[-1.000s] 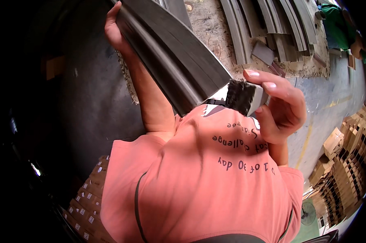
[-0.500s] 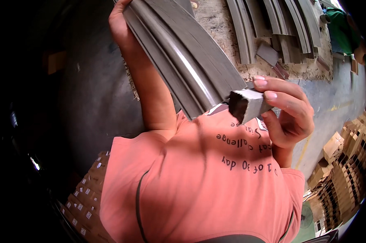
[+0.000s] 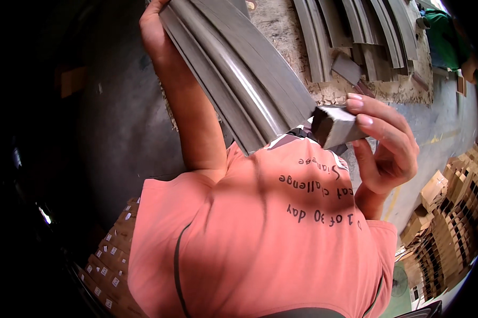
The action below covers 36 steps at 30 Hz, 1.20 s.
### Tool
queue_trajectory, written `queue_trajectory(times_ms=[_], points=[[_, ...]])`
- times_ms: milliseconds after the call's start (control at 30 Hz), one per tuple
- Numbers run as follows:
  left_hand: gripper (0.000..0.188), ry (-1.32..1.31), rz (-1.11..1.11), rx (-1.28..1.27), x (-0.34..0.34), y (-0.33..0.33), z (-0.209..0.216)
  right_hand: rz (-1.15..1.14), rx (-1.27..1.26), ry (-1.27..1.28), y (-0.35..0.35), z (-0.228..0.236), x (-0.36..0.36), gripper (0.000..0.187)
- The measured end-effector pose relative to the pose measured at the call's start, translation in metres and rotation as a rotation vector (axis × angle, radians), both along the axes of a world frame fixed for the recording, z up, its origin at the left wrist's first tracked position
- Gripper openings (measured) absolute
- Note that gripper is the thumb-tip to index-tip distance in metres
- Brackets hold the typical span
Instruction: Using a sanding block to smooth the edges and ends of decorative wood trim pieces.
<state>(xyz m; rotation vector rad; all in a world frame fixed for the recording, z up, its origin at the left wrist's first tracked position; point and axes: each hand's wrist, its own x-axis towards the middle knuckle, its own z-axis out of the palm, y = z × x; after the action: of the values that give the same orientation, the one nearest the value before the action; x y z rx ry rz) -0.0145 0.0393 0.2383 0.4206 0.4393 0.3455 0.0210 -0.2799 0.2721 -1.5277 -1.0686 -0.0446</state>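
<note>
Far left: plain brown cardboard box (image 3: 73, 81) in shadow; below it, stacked cartons (image 3: 112, 254) with small white labels. Floor (image 3: 117, 122) is smooth dark grey, scuffed.

Left hand (image 3: 155, 37) is at the top edge of view, fingers wrapped on the upper left edge of a long moulded profile (image 3: 239, 79); fingertips partly cut off, but it's a grasp. Profile: grey, gently curved, ribbed lengthwise, one rounded ridge with a glossy streak, broad side matte with fine dark streaks. It's held in the air, tilted, lower end in front of the salmon cotton-look T-shirt (image 3: 249, 238).

Behind it, surface (image 3: 278, 34) is rough, stained, pale and blotchy, frayed at the near edge. On it: more curved grey ribbed profiles (image 3: 315, 47) side by side, some overlapping, plus a flat grey rectangular plate (image 3: 346, 68).

Block (image 3: 337, 127) is dark grey, squared, paler worn faces, at the profile's lower end; can't tell if touching. Right hand (image 3: 390, 143) pinches it, thumb below, fingers above.

Far right: green fabric (image 3: 443, 40), creased; lower down, slatted stacks of brown cardboard (image 3: 456, 233).
</note>
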Motion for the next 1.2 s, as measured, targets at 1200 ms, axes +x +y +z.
queue_trajectory(times_ms=[1200], points=[[0.030,0.221,0.308,0.317,-0.002,-0.042,0.014,0.057,0.127,0.224,-0.003,-0.017,-0.001,0.036]])
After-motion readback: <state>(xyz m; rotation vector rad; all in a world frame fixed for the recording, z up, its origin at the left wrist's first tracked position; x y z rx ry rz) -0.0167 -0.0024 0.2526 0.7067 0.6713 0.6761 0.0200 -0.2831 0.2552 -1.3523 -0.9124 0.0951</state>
